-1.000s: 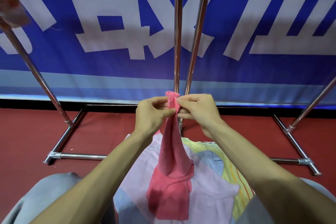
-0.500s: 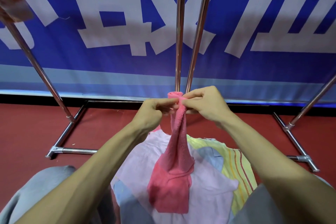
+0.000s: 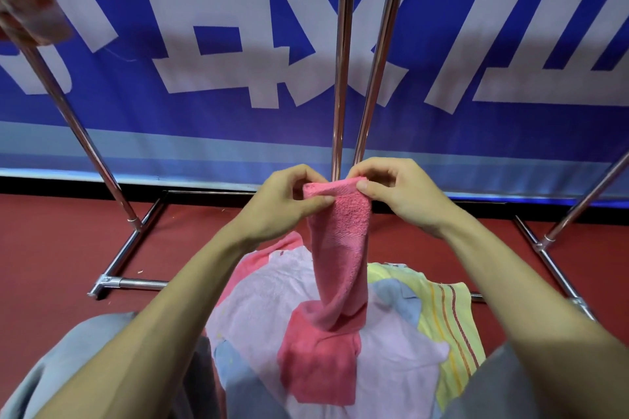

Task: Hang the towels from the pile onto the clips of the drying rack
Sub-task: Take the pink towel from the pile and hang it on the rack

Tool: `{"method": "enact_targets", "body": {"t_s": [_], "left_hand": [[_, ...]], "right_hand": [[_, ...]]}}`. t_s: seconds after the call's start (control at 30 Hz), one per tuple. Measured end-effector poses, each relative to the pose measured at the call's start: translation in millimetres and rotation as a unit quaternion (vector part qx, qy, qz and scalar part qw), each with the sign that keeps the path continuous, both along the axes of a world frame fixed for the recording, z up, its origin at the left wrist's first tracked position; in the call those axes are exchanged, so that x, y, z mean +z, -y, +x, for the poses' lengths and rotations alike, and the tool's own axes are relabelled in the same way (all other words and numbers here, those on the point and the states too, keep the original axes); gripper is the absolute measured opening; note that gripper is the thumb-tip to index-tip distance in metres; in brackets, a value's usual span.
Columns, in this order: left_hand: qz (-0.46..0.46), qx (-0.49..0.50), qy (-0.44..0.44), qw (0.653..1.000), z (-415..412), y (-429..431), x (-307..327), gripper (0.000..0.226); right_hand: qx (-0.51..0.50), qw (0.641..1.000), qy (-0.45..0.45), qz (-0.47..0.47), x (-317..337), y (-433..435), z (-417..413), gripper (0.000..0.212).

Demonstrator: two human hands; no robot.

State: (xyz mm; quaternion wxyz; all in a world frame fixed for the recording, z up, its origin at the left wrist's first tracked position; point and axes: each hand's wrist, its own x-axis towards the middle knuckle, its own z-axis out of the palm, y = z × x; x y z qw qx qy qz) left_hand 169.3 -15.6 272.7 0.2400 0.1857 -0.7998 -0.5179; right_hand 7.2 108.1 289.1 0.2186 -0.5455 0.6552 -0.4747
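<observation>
Against the back wall hangs a blue banner (image 3: 102,119) with large white characters. In front of it stand the chrome poles of the drying rack (image 3: 342,61): two near-upright ones in the middle and a slanted one on each side, all joined to foot bars on the red floor (image 3: 51,265). At the top left corner a blurred pinkish cloth (image 3: 27,3) hangs by the slanted pole. The two middle poles rise directly behind the hands, which hide their lower ends.

Low in the view lies the pile (image 3: 391,367), with a lilac towel (image 3: 272,292) on top, a yellow striped towel (image 3: 452,316) at its right edge and pale blue patches between. Grey trousers (image 3: 68,367) frame it on both sides.

From the pile rises the pink towel (image 3: 340,248), its lower part lying folded on the lilac one and its upper part drawn up as a narrow column. The left hand (image 3: 279,204) pinches the left end of the top edge between thumb and curled forefinger. The right hand (image 3: 401,194) pinches the right end the same way, its other fingers curled above.

Half a second ago that edge was bunched into a small knot between the fingertips. It is now spread as a short flat band, the hands having drawn slightly apart at much the same height.
</observation>
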Motion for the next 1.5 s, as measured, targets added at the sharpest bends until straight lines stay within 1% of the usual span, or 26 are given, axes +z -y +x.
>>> {"method": "enact_targets", "body": {"t_s": [0.1, 0.17, 0.27, 0.3, 0.37, 0.4, 0.53, 0.6, 0.67, 0.77, 0.8, 0.87, 0.93, 1.0, 1.07, 1.17, 1.33, 1.43, 1.5], "left_hand": [[0.001, 0.018, -0.007, 1.000, -6, -3, -2, 0.010], [0.022, 0.024, -0.014, 0.999, -10, -3, -5, 0.012], [0.087, 0.022, -0.029, 0.996, -11, -7, -2, 0.003], [0.090, 0.025, -0.038, 0.995, -11, -8, 0, 0.007], [0.073, 0.037, -0.068, 0.994, -10, -7, 13, 0.007], [0.057, 0.039, -0.086, 0.994, -11, -6, 22, 0.008], [0.004, 0.028, -0.140, 0.990, -16, -7, 78, 0.020], [0.015, 0.030, -0.164, 0.986, -17, -10, 110, 0.025], [0.044, 0.033, -0.167, 0.984, -16, -10, 137, 0.026], [0.039, 0.031, -0.149, 0.988, -14, -13, 167, 0.016], [0.032, 0.042, -0.158, 0.986, -14, -16, 181, 0.014], [-0.036, 0.073, -0.194, 0.978, -13, -23, 218, 0.011], [-0.131, 0.104, -0.246, 0.955, -11, -32, 259, 0.008], [-0.162, 0.128, -0.287, 0.935, -9, -38, 287, 0.012], [-0.148, 0.138, -0.270, 0.941, -4, -43, 297, 0.018], [-0.138, 0.127, -0.241, 0.952, 6, -48, 304, 0.017], [-0.117, 0.082, -0.213, 0.967, 21, -57, 326, 0.014], [-0.091, 0.092, -0.224, 0.966, 16, -63, 328, 0.015], [-0.059, 0.104, -0.237, 0.964, 10, -68, 331, 0.020]], "right_hand": [[-0.053, 0.998, -0.032, -0.019, -5, 3, -2, 0.027], [-0.092, 0.994, -0.041, -0.041, -4, 5, -2, 0.026], [-0.123, 0.990, 0.004, -0.071, 4, 4, 4, 0.024], [-0.130, 0.988, 0.022, -0.077, 8, 4, 6, 0.024], [-0.150, 0.984, 0.039, -0.092, 18, 5, 9, 0.024], [-0.160, 0.981, 0.043, -0.104, 25, 7, 11, 0.023], [-0.186, 0.965, 0.033, -0.181, 73, 9, 13, 0.022], [-0.199, 0.953, 0.024, -0.228, 105, 7, 17, 0.022], [-0.201, 0.939, 0.036, -0.275, 138, 4, 24, 0.020], [-0.206, 0.932, 0.046, -0.294, 172, 6, 33, 0.017], [-0.221, 0.932, 0.047, -0.285, 183, 7, 33, 0.015], [-0.241, 0.924, 0.061, -0.289, 213, 5, 36, 0.012], [-0.232, 0.904, 0.060, -0.354, 251, -1, 42, 0.011], [-0.194, 0.890, 0.059, -0.410, 283, -6, 50, 0.010], [-0.198, 0.894, 0.064, -0.398, 295, -7, 56, 0.011], [-0.225, 0.903, 0.054, -0.362, 301, -9, 56, 0.012], [-0.204, 0.907, 0.070, -0.361, 317, -22, 55, 0.016], [-0.215, 0.913, 0.076, -0.337, 316, -19, 52, 0.022], [-0.199, 0.926, 0.099, -0.306, 311, -19, 49, 0.031]]}}
